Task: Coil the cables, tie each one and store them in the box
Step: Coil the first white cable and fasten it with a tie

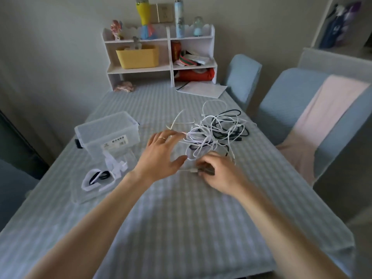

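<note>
head view, one clear box (106,131), two hands, one cable tangle (215,129)

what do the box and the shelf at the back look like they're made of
The box looks like clear, slightly frosted plastic: the tablecloth shows through its walls. The shelf looks like white painted board or foam PVC, matte and thin-edged with scalloped tops; which one is hard to tell.

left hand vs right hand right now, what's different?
The left hand is spread open with straight fingers reaching into the tangled cables; the right hand is curled, pinching a dark connector. The left hand wears a ring; no ring shows on the right hand. The left hand sits farther from the camera than the right hand. Both work over the checked tablecloth.
</note>
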`<control>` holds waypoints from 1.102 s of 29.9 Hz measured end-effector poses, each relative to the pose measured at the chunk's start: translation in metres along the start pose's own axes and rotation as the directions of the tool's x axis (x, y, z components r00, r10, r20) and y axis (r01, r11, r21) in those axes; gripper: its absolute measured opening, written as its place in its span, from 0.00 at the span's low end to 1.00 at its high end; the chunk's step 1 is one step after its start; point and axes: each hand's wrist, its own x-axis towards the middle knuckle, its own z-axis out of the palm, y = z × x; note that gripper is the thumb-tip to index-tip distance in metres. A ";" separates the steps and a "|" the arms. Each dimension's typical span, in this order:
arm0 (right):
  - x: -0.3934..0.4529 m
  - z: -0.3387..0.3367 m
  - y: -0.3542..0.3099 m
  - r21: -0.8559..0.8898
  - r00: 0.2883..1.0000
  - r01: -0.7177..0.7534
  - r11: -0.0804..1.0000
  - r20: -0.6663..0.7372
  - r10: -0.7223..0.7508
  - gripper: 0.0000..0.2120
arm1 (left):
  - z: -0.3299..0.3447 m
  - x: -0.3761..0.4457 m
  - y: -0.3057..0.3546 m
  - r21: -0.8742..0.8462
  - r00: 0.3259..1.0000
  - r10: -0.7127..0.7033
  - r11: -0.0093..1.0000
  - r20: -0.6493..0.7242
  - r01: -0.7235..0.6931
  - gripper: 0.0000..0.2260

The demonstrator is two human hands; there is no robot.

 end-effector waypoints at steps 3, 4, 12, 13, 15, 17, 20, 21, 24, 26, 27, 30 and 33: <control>0.011 -0.003 0.018 -0.017 1.000 0.003 1.000 -0.013 -0.003 0.10 | 0.006 0.008 -0.013 -0.090 0.991 -0.091 0.991 0.099 0.100 0.33; 0.016 -0.003 0.023 -0.022 1.000 0.009 1.000 -0.010 -0.009 0.09 | 0.009 0.009 -0.017 -0.111 0.987 -0.099 0.987 0.130 0.114 0.34; 0.078 0.001 0.053 0.004 1.000 -0.003 1.000 0.004 0.003 0.06 | 0.049 0.030 -0.023 -0.075 0.968 -0.170 0.980 0.183 0.186 0.35; 0.087 0.002 0.057 0.005 1.000 -0.012 1.000 0.012 0.012 0.06 | 0.054 0.037 -0.024 -0.046 0.964 -0.202 0.976 0.173 0.213 0.34; 0.097 0.004 0.061 0.012 0.999 -0.027 1.000 0.022 0.027 0.06 | 0.060 0.049 -0.026 0.007 0.952 -0.259 0.965 0.160 0.262 0.32; 0.100 0.005 0.065 0.042 0.999 -0.048 0.998 0.003 0.048 0.07 | 0.063 0.058 -0.028 0.022 0.939 -0.314 0.949 0.142 0.314 0.30; 0.094 0.006 0.065 0.121 0.995 -0.067 0.990 -0.072 0.076 0.07 | 0.061 0.060 -0.027 -0.041 0.929 -0.360 0.930 0.083 0.365 0.25; 0.090 0.006 0.063 0.137 0.993 -0.064 0.989 -0.093 0.077 0.07 | 0.058 0.058 -0.025 -0.097 0.932 -0.360 0.927 0.049 0.364 0.22; 0.074 0.004 0.054 0.186 0.989 -0.045 0.982 -0.132 0.070 0.09 | 0.050 0.039 -0.025 -0.148 0.958 -0.245 0.964 -0.150 0.223 0.17; 0.059 -0.001 0.042 0.179 0.992 -0.024 0.984 -0.117 0.045 0.10 | 0.041 0.019 -0.024 -0.112 0.977 -0.055 0.993 -0.206 0.033 0.15; 0.052 -0.003 0.040 0.136 0.996 -0.008 0.991 -0.084 0.019 0.12 | 0.038 0.011 -0.023 -0.108 0.987 0.030 0.993 -0.160 -0.048 0.15; 0.031 0.002 0.036 -0.071 0.999 0.037 0.997 0.020 -0.036 0.19 | 0.034 -0.009 -0.021 -0.149 0.987 0.139 0.981 0.074 -0.127 0.17; 0.021 0.006 0.030 -0.095 0.999 0.045 0.994 -0.011 -0.047 0.10 | 0.028 -0.016 -0.021 -0.251 0.990 0.136 0.961 0.050 -0.119 0.11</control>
